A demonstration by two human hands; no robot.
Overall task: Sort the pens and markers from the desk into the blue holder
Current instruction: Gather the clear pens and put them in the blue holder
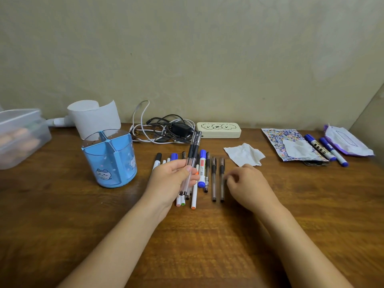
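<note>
Pens and markers: a row (204, 173) lies flat on the tabletop (207, 235) between my two hands, partly under my left one.
Left hand (172, 179): my fingers (189, 169) are clamped around two clear-barrelled pens (192, 159), black caps pointing away from me and raised off the row.
Right hand (247, 183): low over the tabletop just right of two dark pens (218, 179); my fingers are curled loosely and hold nothing, and the hand is blurred.
Blue holder (110, 157): upright to the left of my left hand, its compartments showing no pens.
Blue markers (326, 149): two lie well off to the right of my right hand, beside a patterned sheet (278, 135).
Tissue (245, 154): crumpled, just beyond my right hand.
</note>
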